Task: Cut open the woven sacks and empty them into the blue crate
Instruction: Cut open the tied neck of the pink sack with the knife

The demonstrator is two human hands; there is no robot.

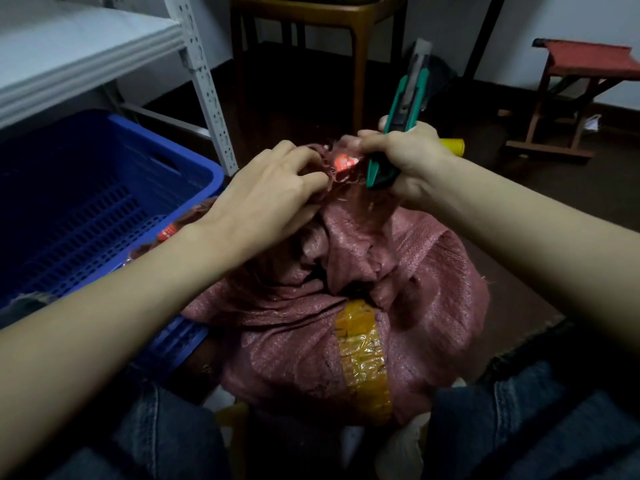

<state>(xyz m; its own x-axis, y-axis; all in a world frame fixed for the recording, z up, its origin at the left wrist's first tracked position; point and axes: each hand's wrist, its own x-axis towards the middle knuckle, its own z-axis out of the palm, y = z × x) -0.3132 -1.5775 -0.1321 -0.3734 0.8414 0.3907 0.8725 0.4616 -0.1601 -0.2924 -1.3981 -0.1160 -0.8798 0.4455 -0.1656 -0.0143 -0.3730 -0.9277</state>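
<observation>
Blue crate [180, 150] at 9 o'clock, its rim touching the sack's left shoulder. A few packets [166, 233] lie at its near right edge; otherwise mostly bare mesh floor.

Woven sack [346, 323], dull red, stands at centre between the person's knees. It looks full, with a band of yellow tape [363, 355] at 6 o'clock. A frayed opening at its top shows a red packet [343, 163] inside.

Left hand [270, 188]: fingers curled, pinching the left lip of the opening. Right hand [405, 161]: thumb and forefinger pinch the right lip, other fingers wrapped round a green utility knife [401, 109]. The blade looks extended, pointing to 12 o'clock, away from the body.

Risks, as judged:
- Pulling the lips apart with the blade out; a slip of the right hand could swing it toward the left fingers.
- The hole is small. Tipping now would likely jam the contents, or spill them past the rim.
- Loose weave may tear unevenly.

Around: white shelving upright [204, 71] at 11 o'clock, crowding the crate's far corner. Wooden chair [360, 36] at 12. Red stool [588, 81] at 2. Yellow roll [452, 147] just behind the right hand.
</observation>
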